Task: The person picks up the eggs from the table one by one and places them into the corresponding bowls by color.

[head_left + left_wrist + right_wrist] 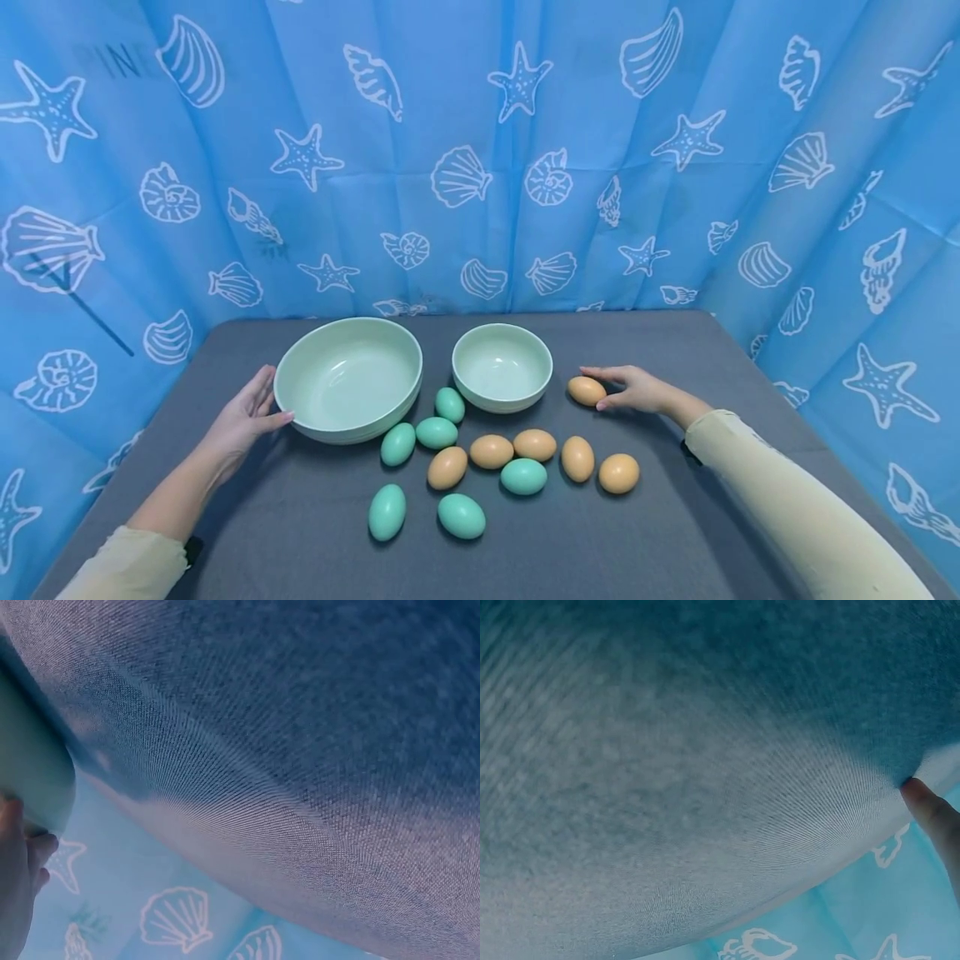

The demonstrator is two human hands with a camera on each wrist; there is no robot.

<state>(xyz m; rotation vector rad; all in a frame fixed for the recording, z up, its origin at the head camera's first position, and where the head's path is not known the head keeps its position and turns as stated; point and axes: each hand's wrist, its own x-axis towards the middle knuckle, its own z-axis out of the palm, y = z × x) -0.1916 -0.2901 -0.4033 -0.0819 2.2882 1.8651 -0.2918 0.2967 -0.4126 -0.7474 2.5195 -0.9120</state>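
A large pale green bowl point(348, 383) stands at the back left of the table. My left hand point(240, 425) rests against its left side, fingers spread along the outer wall and thumb at the front rim. In the left wrist view, the fingers point(15, 862) lie beside the bowl's wall. To the right of a smaller pale green bowl point(501, 367), my right hand point(637, 392) pinches a brown egg point(584, 391) between thumb and fingers, low over the cloth. Only a finger point(934, 817) of this hand shows in the right wrist view; the egg is hidden there.
Several brown eggs point(491, 452) and several green eggs point(461, 516) lie loose on the grey tablecloth point(300, 533) in front of the bowls. One green egg point(450, 405) sits between the two bowls. A blue curtain point(480, 208) with shell prints hangs behind the table.
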